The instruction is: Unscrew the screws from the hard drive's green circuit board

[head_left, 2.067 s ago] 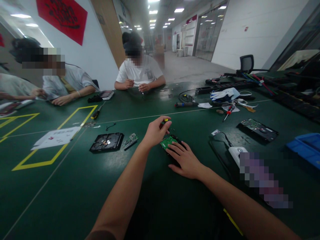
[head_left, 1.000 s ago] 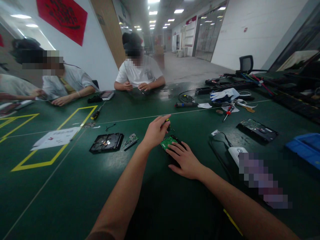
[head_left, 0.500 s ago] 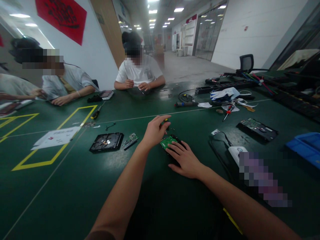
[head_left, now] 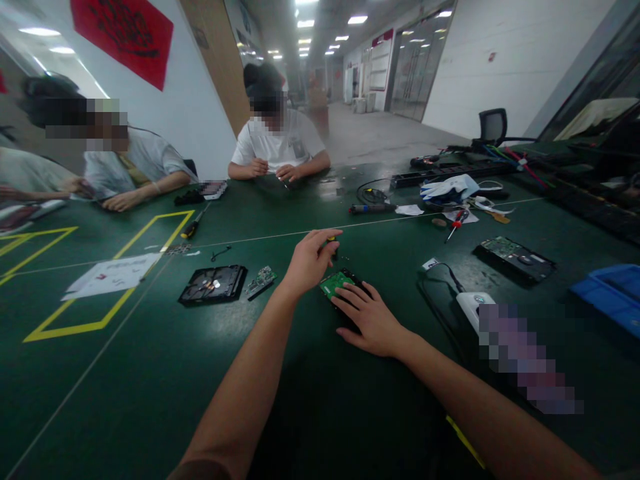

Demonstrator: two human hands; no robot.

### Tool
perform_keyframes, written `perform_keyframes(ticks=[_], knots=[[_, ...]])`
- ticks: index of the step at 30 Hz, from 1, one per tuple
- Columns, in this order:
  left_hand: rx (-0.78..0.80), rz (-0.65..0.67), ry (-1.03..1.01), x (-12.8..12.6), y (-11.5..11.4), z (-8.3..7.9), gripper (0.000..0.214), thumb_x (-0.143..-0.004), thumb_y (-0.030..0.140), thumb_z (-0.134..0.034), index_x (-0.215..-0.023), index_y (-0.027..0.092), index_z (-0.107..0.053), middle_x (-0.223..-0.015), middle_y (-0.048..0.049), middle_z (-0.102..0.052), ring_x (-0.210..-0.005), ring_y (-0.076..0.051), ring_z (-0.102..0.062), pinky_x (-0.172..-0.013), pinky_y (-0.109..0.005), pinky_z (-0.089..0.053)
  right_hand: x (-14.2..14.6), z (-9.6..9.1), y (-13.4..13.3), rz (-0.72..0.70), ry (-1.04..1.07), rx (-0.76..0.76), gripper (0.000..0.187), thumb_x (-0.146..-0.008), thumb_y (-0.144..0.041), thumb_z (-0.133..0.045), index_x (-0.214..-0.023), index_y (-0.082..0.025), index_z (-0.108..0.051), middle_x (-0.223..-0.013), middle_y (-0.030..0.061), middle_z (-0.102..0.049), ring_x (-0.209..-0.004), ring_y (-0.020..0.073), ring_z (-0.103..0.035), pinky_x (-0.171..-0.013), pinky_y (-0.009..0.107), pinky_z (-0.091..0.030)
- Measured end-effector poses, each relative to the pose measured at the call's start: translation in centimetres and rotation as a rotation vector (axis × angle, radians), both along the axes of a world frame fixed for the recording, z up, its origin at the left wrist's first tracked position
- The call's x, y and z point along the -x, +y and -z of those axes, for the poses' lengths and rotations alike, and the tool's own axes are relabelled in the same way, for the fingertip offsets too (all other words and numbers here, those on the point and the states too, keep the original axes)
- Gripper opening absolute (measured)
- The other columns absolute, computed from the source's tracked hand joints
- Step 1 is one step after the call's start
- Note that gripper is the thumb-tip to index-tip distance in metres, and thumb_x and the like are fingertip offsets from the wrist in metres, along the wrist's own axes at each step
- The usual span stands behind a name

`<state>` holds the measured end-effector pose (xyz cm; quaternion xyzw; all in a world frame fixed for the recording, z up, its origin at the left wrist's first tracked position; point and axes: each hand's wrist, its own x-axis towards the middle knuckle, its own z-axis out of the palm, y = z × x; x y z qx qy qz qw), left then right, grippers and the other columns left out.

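A hard drive (head_left: 336, 283) lies in front of me with its green circuit board facing up. Stretched out across its near part, my right hand (head_left: 370, 317) rests with fingers apart and hides much of the drive. Just beyond the drive's far left edge, my left hand (head_left: 311, 260) is closed around a screwdriver (head_left: 333, 239). Only a bit of its yellow and black handle shows, and the fingers cover its tip. To the left are another hard drive (head_left: 213, 285) and a loose circuit board (head_left: 261, 283).
On the right lie a third hard drive (head_left: 515, 259), a white power strip (head_left: 475, 310) with a cable, and a blue bin (head_left: 610, 297). A red screwdriver (head_left: 457, 225) and gloves (head_left: 450, 189) sit farther back. A yellow-black screwdriver (head_left: 191, 228) lies left. People sit across the table.
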<state>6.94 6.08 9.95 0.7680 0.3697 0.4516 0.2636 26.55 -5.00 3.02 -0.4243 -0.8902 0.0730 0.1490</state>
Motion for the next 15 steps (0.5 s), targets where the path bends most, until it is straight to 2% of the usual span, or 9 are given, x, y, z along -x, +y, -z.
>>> perform_keyframes(ticks=[4, 6, 9, 11, 15], knots=[[-0.023, -0.090, 0.005, 0.19, 0.40, 0.30, 0.024, -0.097, 0.032, -0.067, -0.118, 0.022, -0.074, -0.111, -0.0054, -0.067, -0.061, -0.007, -0.064, -0.059, -0.021, -0.055, -0.01, 0.10, 0.07, 0.000, 0.002, -0.008, 0.065, -0.099, -0.052, -0.059, -0.157, -0.025, -0.046, -0.162, 0.0113, -0.046, -0.155, 0.0329, -0.031, -0.127, 0.059, -0.014], [-0.001, -0.091, -0.002, 0.33, 0.63, 0.48, 0.028, -0.100, 0.034, -0.063, -0.124, 0.022, -0.072, -0.113, -0.0063, -0.067, -0.063, -0.007, -0.066, -0.059, -0.020, -0.055, -0.04, 0.09, 0.07, -0.001, 0.008, -0.009, 0.065, -0.099, -0.052, -0.059, -0.157, -0.026, -0.046, -0.162, 0.0114, -0.046, -0.154, 0.0333, -0.032, -0.127, 0.059, -0.014], [0.080, -0.004, -0.036, 0.41, 0.78, 0.68, 0.039, -0.106, 0.035, -0.050, -0.141, 0.022, -0.063, -0.120, -0.0087, -0.067, -0.064, -0.007, -0.068, -0.053, -0.019, -0.053, -0.07, 0.02, 0.04, -0.003, 0.013, -0.006, 0.064, -0.099, -0.052, -0.058, -0.157, -0.026, -0.046, -0.162, 0.0111, -0.046, -0.154, 0.0337, -0.032, -0.127, 0.060, -0.015], [0.110, 0.038, -0.043, 0.33, 0.74, 0.74, 0.041, -0.107, 0.035, -0.048, -0.144, 0.022, -0.060, -0.118, -0.0091, -0.068, -0.064, -0.008, -0.068, -0.052, -0.019, -0.052, -0.05, -0.02, 0.01, -0.003, 0.011, -0.004, 0.064, -0.100, -0.052, -0.057, -0.158, -0.026, -0.046, -0.162, 0.0111, -0.046, -0.154, 0.0337, -0.032, -0.127, 0.061, -0.015], [0.046, -0.029, -0.037, -0.08, 0.53, 0.75, 0.031, -0.102, 0.033, -0.057, -0.130, 0.023, -0.068, -0.115, -0.0077, -0.070, -0.060, -0.007, -0.065, -0.057, -0.021, -0.054, 0.04, -0.12, -0.02, -0.003, 0.006, 0.001, 0.065, -0.100, -0.053, -0.057, -0.158, -0.026, -0.045, -0.162, 0.0113, -0.046, -0.154, 0.0340, -0.032, -0.127, 0.060, -0.015]])
